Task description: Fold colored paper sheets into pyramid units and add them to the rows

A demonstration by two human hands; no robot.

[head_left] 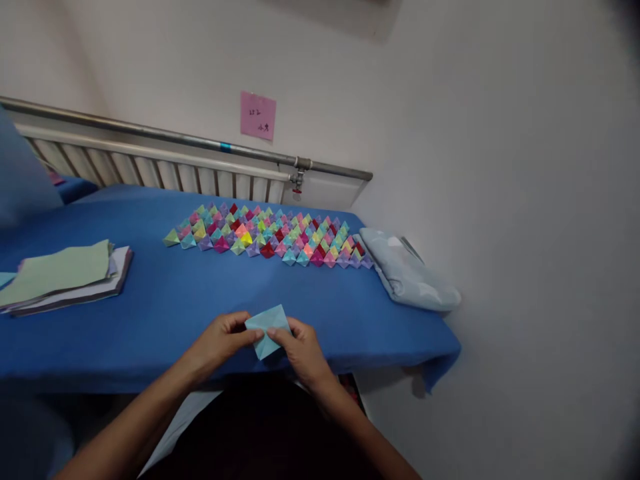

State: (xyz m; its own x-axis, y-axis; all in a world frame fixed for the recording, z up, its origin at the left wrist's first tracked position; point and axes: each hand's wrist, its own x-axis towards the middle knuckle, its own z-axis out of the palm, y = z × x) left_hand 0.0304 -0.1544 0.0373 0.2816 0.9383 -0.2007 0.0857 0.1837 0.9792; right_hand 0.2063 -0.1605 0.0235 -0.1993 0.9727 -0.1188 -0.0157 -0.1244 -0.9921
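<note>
A pale wall carries a pink paper note (258, 117) above a metal pipe (160, 137) and a white radiator (163, 172); below them spreads a table covered in blue cloth (170, 313); on it, small folded paper pieces (267, 251) in many colours sit in close rows, with a stack of paper sheets (65, 270) at the left and a folded light-blue blanket (407, 270) at the right end.

Near the table's front edge, the light-blue paper square (273, 321) is held between the left hand (225, 341) and the right hand (306, 353); both hands pinch it, thumbs close together on its face and fingers behind, mostly hidden; whether the paper touches the cloth, I cannot tell.

The thin paper could tear or crease off-line if the thumbs pull apart or press unevenly; if both pinches slacken, it could slip over the edge; a sleeve or forearm sweeping forward could scatter the loose-looking rows.
</note>
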